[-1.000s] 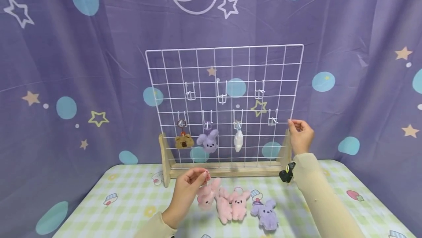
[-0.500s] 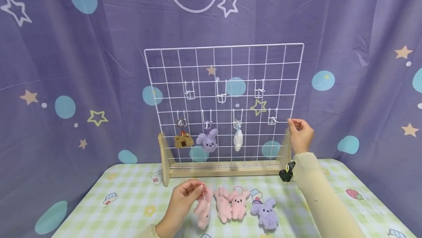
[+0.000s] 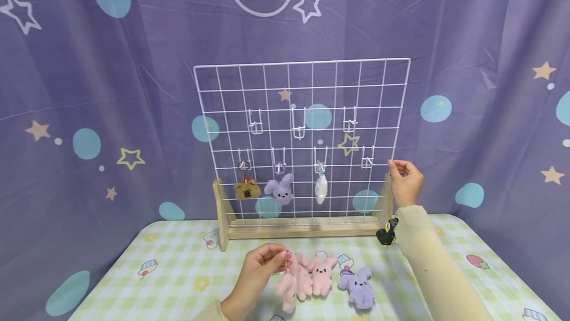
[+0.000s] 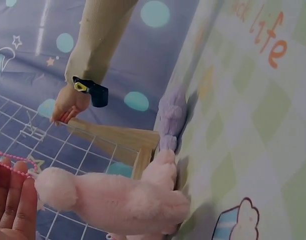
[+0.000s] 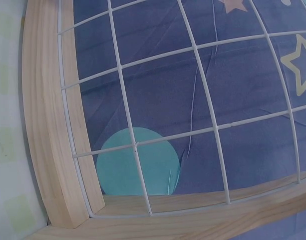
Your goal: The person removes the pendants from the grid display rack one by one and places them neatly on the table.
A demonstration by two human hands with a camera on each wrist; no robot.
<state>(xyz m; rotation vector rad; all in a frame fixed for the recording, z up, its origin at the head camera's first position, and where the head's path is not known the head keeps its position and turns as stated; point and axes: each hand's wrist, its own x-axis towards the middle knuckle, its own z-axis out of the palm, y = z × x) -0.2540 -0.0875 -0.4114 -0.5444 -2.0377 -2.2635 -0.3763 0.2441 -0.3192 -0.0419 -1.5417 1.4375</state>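
Observation:
My left hand (image 3: 260, 274) pinches the pink bead chain (image 4: 15, 170) of a pink plush keychain (image 3: 287, 295). That plush hangs tilted low over the table and, in the head view, partly overlaps a second pink plush keychain (image 3: 304, 284). A third pink plush keychain (image 3: 322, 277) lies just right of it, face up. Further right lies a purple plush keychain (image 3: 361, 290). At the rack's right side, my right hand (image 3: 407, 182) pinches the edge wire of the white wire grid (image 3: 311, 62). The right wrist view shows only grid and wood, not the fingers.
The grid stands in a wooden base (image 3: 303, 232) at the table's back. From its lower hooks hang a brown bear-head keychain (image 3: 247, 190), a purple bunny plush (image 3: 281, 192) and a white plush (image 3: 321, 190). Several bare hooks (image 3: 299, 132) sit on the grid. A patterned curtain (image 3: 147, 54) hangs behind.
My left hand has lowered the pink plush toward the table, then shifted right toward the other pink ones. The right hand stays at the grid's edge.

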